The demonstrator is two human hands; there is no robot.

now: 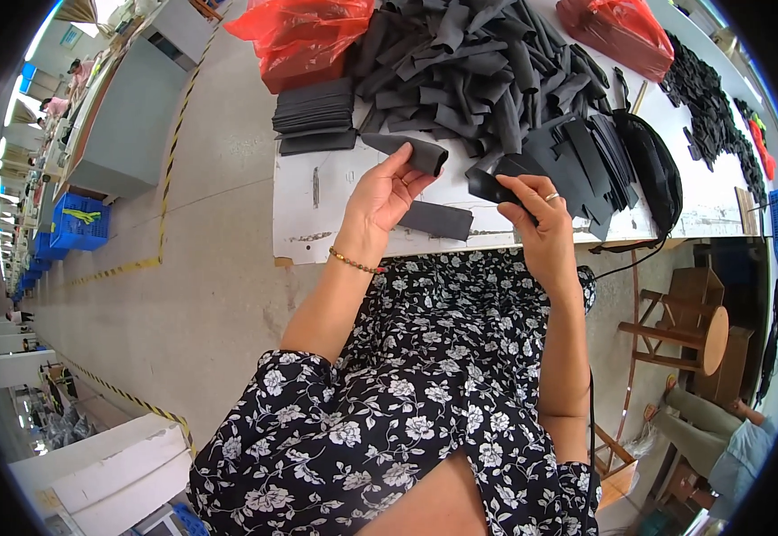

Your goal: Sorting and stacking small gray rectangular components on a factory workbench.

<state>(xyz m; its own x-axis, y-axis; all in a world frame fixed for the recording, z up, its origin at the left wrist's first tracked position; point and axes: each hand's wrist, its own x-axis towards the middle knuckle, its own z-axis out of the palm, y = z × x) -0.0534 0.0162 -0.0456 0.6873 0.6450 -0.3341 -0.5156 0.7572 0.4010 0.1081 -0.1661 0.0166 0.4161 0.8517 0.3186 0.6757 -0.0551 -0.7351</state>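
My left hand, with a beaded bracelet at the wrist, pinches a curled dark grey fabric strip between thumb and fingers, over the table's front part. To its right my right hand, wearing a ring, grips a small, flat, shiny black piece. The two held pieces are apart. Below them a flat dark grey rectangular piece lies near the table's front edge. Beyond my right hand, flat dark grey pieces lie fanned out. A neat stack of dark strips sits at the table's left side.
A big heap of curled dark strips covers the back of the white table. Red plastic bags flank it. A black bag lies at right. A wooden stool and a seated person are off to the right.
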